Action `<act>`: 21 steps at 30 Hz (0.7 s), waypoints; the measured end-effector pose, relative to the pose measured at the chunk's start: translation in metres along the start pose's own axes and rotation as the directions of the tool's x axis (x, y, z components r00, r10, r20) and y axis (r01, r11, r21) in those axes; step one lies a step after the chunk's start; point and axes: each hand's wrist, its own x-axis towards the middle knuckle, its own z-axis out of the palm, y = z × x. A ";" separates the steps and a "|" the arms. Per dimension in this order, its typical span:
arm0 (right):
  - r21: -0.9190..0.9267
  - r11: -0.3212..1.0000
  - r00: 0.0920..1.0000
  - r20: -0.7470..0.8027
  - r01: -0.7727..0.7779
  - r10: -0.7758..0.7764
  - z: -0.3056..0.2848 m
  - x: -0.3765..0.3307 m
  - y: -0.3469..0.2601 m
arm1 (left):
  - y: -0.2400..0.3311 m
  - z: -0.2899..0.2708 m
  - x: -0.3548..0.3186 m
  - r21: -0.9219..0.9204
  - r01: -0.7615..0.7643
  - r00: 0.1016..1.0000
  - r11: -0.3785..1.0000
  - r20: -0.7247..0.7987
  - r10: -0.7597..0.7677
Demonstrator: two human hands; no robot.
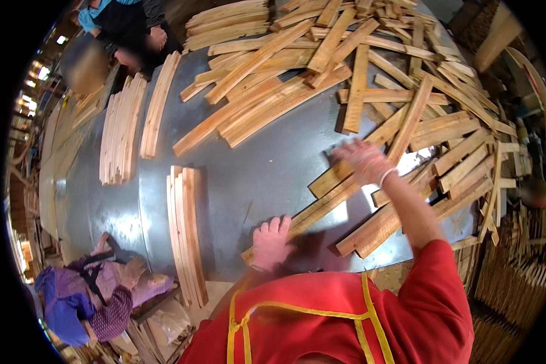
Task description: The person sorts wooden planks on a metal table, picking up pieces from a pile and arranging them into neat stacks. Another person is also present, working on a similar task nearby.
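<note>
A long wooden strip (312, 215) lies slantwise on the grey metal tabletop in front of me. My left hand (270, 246), in a pale glove, closes over its near left end, fingers on the far side and thumb on the near side. My right hand (365, 161), also gloved, reaches farther right across the strips, slightly blurred, its fingers stretched out. Beneath and beside it, a second wooden strip (330, 180) lies against the far side of the first. The palm hides where the right hand meets the wood.
A jumbled heap of wooden strips (400, 67) covers the far right. Several more strips (382, 230) lie by my right arm. Neat stacks (188, 236) (122, 130) stand to the left on the tabletop (236, 182). One person (97, 291) is at the near left, another (127, 30) at the far left.
</note>
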 end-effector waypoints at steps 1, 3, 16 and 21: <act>-0.053 0.999 0.998 -0.067 -0.013 0.009 0.000 0.004 0.020 | -0.003 0.004 0.004 0.008 -0.007 1.000 1.000 0.030 0.006; -0.100 0.995 0.992 -0.126 0.008 -0.020 0.022 0.011 0.064 | -0.018 0.007 0.003 0.026 0.005 0.997 1.000 0.080 -0.007; 0.815 0.578 0.997 -0.073 0.043 0.030 -0.095 0.018 -0.153 | -0.166 0.032 -0.181 -0.017 0.550 0.713 0.835 -0.511 -0.480; 0.938 -0.332 0.994 0.111 -0.102 0.007 0.037 0.091 -0.271 | -0.187 0.019 -0.214 -0.183 0.684 0.555 0.706 -0.497 -0.667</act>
